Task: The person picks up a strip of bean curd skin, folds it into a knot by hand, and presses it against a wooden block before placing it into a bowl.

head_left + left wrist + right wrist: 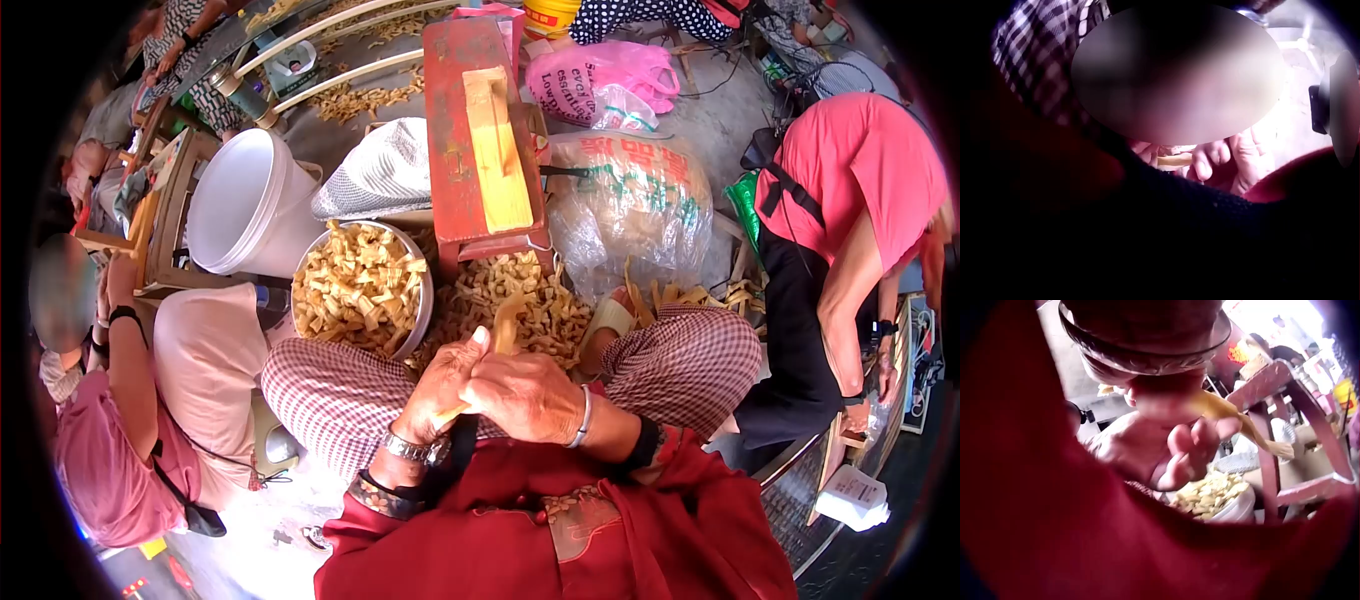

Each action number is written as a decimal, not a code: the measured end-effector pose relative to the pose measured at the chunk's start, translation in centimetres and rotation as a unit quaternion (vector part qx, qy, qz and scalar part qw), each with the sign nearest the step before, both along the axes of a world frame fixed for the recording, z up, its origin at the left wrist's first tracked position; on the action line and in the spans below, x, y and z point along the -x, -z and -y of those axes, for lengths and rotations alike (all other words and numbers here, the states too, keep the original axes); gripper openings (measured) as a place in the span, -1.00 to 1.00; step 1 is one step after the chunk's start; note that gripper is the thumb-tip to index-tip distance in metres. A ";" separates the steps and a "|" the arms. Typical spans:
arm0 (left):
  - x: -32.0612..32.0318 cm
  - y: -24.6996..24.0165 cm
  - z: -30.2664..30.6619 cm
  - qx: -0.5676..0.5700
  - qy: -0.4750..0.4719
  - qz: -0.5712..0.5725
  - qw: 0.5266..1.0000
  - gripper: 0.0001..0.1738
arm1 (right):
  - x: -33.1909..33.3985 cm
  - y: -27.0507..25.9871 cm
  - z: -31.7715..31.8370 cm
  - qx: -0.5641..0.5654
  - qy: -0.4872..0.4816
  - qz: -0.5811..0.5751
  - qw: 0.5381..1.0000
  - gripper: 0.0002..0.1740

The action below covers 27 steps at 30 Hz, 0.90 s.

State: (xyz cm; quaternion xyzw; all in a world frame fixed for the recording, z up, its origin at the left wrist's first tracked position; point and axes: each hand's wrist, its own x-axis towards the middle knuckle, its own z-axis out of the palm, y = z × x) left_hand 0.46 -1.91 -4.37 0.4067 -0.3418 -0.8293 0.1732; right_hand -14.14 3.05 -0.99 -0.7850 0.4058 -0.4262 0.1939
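Observation:
Over my lap, both hands meet around a yellow strip (503,330) that sticks up between them. My left hand (441,383), a watch on its wrist, curls round the strip's lower part. The right hand (525,396), with a silver bangle, pinches it from the right. The right wrist view has the right hand (1190,449) with its fingers curled on the strip (1254,431), whose free end points toward the red bench. The left wrist view is mostly dark; only curled fingers (1235,159) and a piece of the strip (1172,160) appear.
A metal bowl (424,300) heaped with small yellow folded pieces sits by my left knee, beside a loose pile (525,295). Beyond stand a red bench (455,130) with a wooden block (497,150), a white bucket (250,205) and a plastic sack (640,195). People sit on both sides.

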 end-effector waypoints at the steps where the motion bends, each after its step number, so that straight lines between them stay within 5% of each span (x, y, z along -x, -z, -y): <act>1: 0.2 -0.2 -0.3 -0.047 -0.017 -0.022 0.998 -0.52 | -0.5 0.4 -0.7 -0.028 -0.015 0.021 0.999 -0.91; 5: 0.9 -1.5 -0.5 -0.084 -0.071 -0.064 0.992 -0.57 | -1.2 1.9 -2.4 -0.201 -0.055 0.133 0.969 -0.88; 8: -0.9 -0.1 -0.4 -0.136 -0.011 -0.190 0.972 -0.61 | -0.8 1.5 -2.9 -0.356 -0.075 0.288 0.886 -0.79; 11: -0.6 0.6 -0.9 -0.148 -0.131 -0.159 0.967 -0.65 | -0.9 1.5 -3.2 -0.363 -0.054 0.451 0.814 -0.71; 15: -0.9 0.3 -1.3 -0.108 -0.147 -0.221 0.958 -0.70 | -0.8 0.9 -2.5 -0.277 0.130 0.388 0.869 -0.74; 19: -0.4 -0.8 -1.7 -0.062 -0.142 -0.172 0.973 -0.73 | 0.1 1.2 -1.2 0.017 0.162 0.071 0.984 -0.84; 24: -1.0 -1.1 -2.0 -0.001 -0.069 -0.192 0.979 -0.73 | -0.8 2.7 -1.1 -0.101 0.162 0.126 0.973 -0.86; 27: -1.5 -1.1 -1.6 0.026 -0.018 -0.206 0.978 -0.81 | -1.0 1.9 -1.0 -0.103 0.215 0.065 0.969 -0.90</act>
